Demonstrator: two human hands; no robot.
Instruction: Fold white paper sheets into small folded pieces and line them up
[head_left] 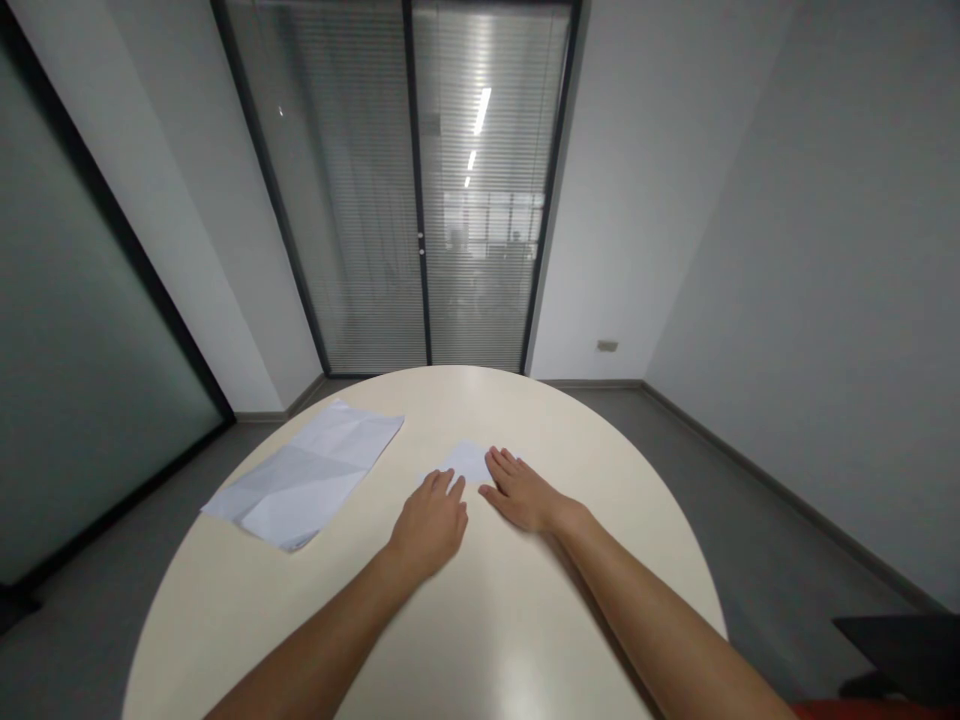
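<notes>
Although small and pale against a pale top, shows well enough as a small white paper [466, 462], lying flat on the bench [480, 630] between both hands. Should handle as very light, thin and bendable, probably quick to slide on so smooth a surface and easy to crease or tear. Best taken by an edge in a light pinch, or pinned under flat fingertips; likely hard to get beneath while lying so flat.

Sits just beyond the fingertips of the left hand [429, 522], at the near left side, and looks partly covered on the right by the right hand [523, 497]. On the left, fingers bent and loosely spread, closed on nothing visible. On the right, fingers stretched nearly flat and close together, thumb apart, gripping nothing visible. Cannot tell whether pressing or merely hovering. Farther left, well apart from both, note a large creased sheet [322, 460].
</notes>
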